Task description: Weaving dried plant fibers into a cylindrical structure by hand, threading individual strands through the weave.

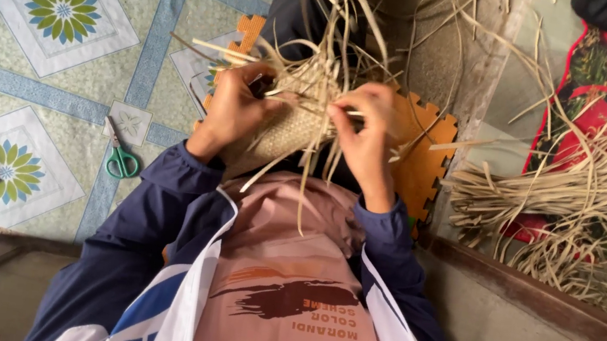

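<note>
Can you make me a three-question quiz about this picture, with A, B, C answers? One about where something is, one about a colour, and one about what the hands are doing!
1. Where are the scissors?
A. On the patterned floor mat
B. On the orange foam mat
C. In a hand

2. What colour are the scissors' handles?
A. Red
B. Green
C. Yellow

3. What are the two hands doing?
A. Resting on the floor
B. Holding scissors
C. Both gripping the woven straw piece

Answers:
1 A, they lie on the floor mat beside the left sleeve.
2 B, the handle loops are green.
3 C, the left hand and right hand both hold the weave and its loose strips.
</note>
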